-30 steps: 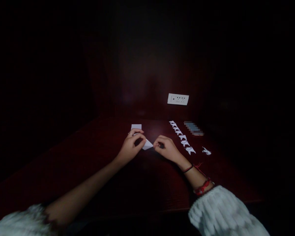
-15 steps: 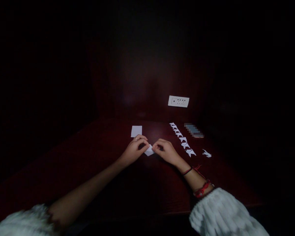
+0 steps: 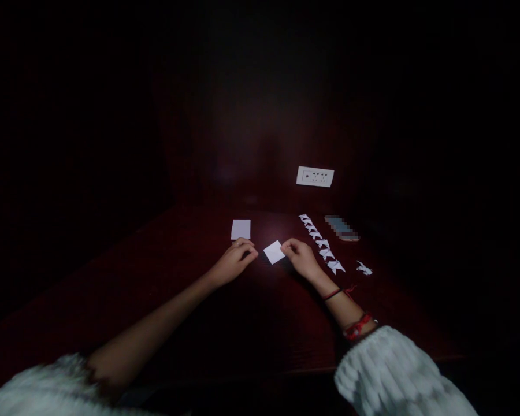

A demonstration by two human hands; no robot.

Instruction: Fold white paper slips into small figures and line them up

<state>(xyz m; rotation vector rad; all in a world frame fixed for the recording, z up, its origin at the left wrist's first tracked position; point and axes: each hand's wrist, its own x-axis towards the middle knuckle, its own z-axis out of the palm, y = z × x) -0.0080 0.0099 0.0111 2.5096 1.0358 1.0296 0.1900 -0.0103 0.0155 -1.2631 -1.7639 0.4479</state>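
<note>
A small white paper square lies flat on the dark red table between my hands. My right hand pinches its right edge with curled fingers. My left hand, with a ring on one finger, rests just left of the square, fingers curled together and apart from the paper. A second white paper square lies a little farther back, beyond my left hand.
A row of several small folded white paper shapes runs diagonally right of my right hand, with one more folded piece apart. A phone lies behind them. A white wall socket sits on the dark back panel.
The paper, held folded between both hands, now lies open as a flat square. My left hand has let go of it and my right hand has shifted right.
</note>
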